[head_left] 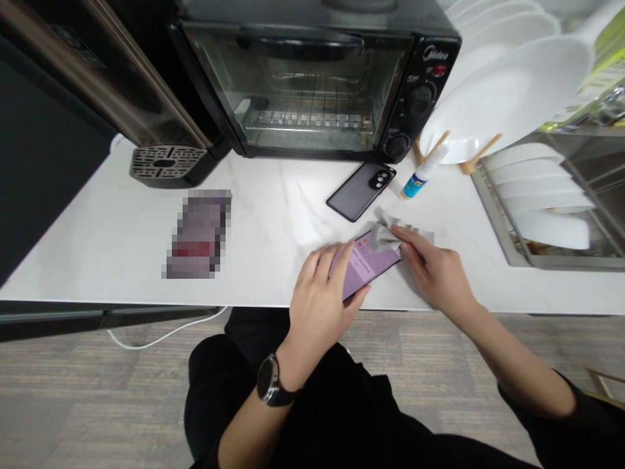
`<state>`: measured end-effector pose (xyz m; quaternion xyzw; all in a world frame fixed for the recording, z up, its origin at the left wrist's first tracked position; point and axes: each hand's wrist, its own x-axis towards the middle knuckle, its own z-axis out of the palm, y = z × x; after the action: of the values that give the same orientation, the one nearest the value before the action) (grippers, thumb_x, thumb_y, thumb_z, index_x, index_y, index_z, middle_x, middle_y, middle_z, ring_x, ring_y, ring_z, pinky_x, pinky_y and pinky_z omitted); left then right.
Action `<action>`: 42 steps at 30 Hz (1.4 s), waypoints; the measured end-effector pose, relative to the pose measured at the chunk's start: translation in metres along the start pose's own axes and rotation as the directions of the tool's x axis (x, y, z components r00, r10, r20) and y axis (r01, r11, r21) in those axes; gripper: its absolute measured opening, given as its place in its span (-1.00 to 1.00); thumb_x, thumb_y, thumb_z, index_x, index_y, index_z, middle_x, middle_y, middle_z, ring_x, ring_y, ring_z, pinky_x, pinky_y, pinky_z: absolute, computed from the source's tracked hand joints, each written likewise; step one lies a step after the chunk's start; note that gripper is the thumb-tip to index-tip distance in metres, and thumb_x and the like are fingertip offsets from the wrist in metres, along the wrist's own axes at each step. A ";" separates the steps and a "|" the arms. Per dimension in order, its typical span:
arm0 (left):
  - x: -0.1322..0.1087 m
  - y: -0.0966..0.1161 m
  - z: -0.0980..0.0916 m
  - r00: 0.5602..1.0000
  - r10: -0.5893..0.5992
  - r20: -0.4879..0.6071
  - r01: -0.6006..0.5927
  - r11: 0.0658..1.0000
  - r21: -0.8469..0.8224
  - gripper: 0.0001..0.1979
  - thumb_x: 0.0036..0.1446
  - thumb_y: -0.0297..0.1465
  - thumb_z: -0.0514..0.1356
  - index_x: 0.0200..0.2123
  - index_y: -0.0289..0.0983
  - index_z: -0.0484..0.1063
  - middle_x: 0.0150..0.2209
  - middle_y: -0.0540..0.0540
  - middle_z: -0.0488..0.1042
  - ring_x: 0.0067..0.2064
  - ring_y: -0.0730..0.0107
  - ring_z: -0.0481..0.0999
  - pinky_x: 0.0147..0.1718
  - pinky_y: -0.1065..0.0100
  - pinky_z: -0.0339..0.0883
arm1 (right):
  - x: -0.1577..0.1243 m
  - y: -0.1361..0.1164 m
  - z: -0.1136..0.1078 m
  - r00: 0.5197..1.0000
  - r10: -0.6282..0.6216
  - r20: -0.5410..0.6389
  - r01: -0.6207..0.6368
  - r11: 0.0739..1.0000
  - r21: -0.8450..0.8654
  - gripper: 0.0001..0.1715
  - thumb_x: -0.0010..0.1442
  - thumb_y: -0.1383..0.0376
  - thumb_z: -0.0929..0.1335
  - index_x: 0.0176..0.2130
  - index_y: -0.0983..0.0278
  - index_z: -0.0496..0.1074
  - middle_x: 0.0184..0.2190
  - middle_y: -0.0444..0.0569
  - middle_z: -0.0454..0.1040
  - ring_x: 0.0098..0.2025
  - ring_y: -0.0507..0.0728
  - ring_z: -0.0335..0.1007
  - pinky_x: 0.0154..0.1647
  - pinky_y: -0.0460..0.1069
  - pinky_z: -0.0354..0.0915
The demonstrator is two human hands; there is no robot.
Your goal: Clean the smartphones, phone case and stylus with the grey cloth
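A phone with a lit purple screen lies on the white counter near its front edge. My left hand grips its lower left end, fingers over the top edge and thumb at the lower edge. Pinched in the fingers of my right hand is a crumpled grey cloth, which rests over the phone's upper right end. Behind the phone lies a dark-rimmed phone case with a camera cutout. A small spray bottle with a blue and yellow label is to the right of the case.
A black toaster oven stands at the back. White plates and a sink holding bowls are at the right. A pixelated flat object lies on the counter at left, before a machine's drip tray.
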<state>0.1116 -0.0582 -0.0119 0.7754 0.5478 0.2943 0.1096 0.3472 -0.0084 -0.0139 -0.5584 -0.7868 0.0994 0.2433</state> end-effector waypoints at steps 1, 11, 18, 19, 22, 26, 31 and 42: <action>-0.001 -0.001 0.000 1.000 0.008 -0.006 -0.008 1.000 -0.009 -0.33 0.31 -0.26 0.34 0.39 -0.25 0.22 0.27 -0.28 0.46 0.29 -0.05 0.42 0.31 -0.08 0.34 | 0.000 0.001 0.000 1.000 0.003 0.001 -0.003 1.000 0.012 -0.51 0.52 0.20 0.23 0.30 0.24 0.46 0.00 0.08 0.71 -0.16 0.26 0.74 -0.15 0.10 0.63; 0.001 0.005 0.004 0.995 -0.040 -0.088 0.045 0.998 0.049 -0.28 0.20 -0.07 0.42 0.28 -0.30 0.32 0.18 -0.32 0.56 0.24 -0.12 0.51 0.29 -0.18 0.35 | 0.001 -0.002 -0.001 0.999 0.043 0.017 -0.044 0.997 0.062 -0.51 0.52 0.19 0.21 0.29 0.24 0.47 0.18 0.08 0.61 0.01 0.32 0.70 -0.09 0.14 0.61; -0.008 -0.003 0.007 0.994 0.046 -0.103 -0.038 0.996 0.079 -0.59 0.32 -0.10 0.33 0.11 -0.19 0.48 0.31 -0.23 0.49 0.33 -0.06 0.47 0.37 -0.23 0.24 | 0.004 -0.002 -0.003 0.997 0.078 0.008 -0.078 0.982 0.175 -0.51 0.53 0.15 0.21 0.29 0.23 0.45 0.16 0.08 0.63 -0.04 0.24 0.70 -0.11 0.11 0.57; -0.008 -0.002 0.006 0.994 0.043 -0.099 -0.035 0.996 0.079 -0.55 0.31 -0.08 0.33 0.14 -0.19 0.46 0.32 -0.23 0.49 0.33 -0.05 0.47 0.37 -0.22 0.23 | 0.005 -0.002 -0.003 0.996 0.090 0.006 -0.089 0.977 0.193 -0.50 0.53 0.14 0.22 0.30 0.24 0.44 0.11 0.09 0.66 -0.12 0.22 0.70 -0.18 0.09 0.56; -0.004 0.002 0.005 0.998 0.002 -0.065 0.004 0.996 0.085 -0.39 0.30 -0.04 0.32 0.26 -0.24 0.37 0.29 -0.27 0.51 0.32 -0.04 0.46 0.38 -0.19 0.23 | 0.006 -0.002 -0.004 0.992 0.122 0.007 -0.121 0.966 0.226 -0.47 0.52 0.11 0.24 0.31 0.27 0.44 -0.09 0.08 0.72 -0.36 0.14 0.62 -0.39 0.02 0.42; 0.007 0.011 0.003 0.998 -0.064 -0.027 0.068 0.986 0.150 -0.27 0.23 -0.05 0.38 0.31 -0.33 0.33 0.20 -0.31 0.53 0.24 -0.14 0.45 0.33 -0.18 0.26 | 0.006 -0.003 -0.005 0.989 0.145 0.014 -0.144 0.958 0.250 -0.46 0.52 0.08 0.25 0.29 0.27 0.47 -0.24 0.04 0.71 -0.51 0.07 0.44 -0.50 0.00 0.22; 0.014 0.022 0.007 0.992 -0.124 -0.023 0.126 0.980 0.154 -0.29 0.23 -0.21 0.37 0.36 -0.32 0.27 0.16 -0.27 0.53 0.23 -0.10 0.45 0.41 -0.22 0.12 | 0.007 -0.005 -0.007 0.986 0.165 0.015 -0.163 0.944 0.287 -0.44 0.52 0.04 0.24 0.27 0.28 0.50 -0.38 -0.03 0.63 -0.55 0.05 0.31 -0.49 0.01 0.14; -0.003 0.007 -0.009 0.991 -0.125 0.038 0.120 0.986 0.113 0.09 0.15 -0.15 0.46 0.53 -0.29 -0.10 0.36 -0.38 0.34 0.41 -0.20 0.28 0.42 -0.38 0.06 | 0.008 -0.003 -0.006 0.973 0.229 0.022 -0.221 0.906 0.360 -0.46 0.52 -0.02 0.24 0.24 0.19 0.51 -0.54 -0.18 0.35 -0.55 0.05 0.14 -0.45 0.04 0.07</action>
<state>0.1110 -0.0644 -0.0020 0.7515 0.6074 0.2387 0.0965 0.3453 -0.0029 -0.0053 -0.5921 -0.6831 0.2637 0.3365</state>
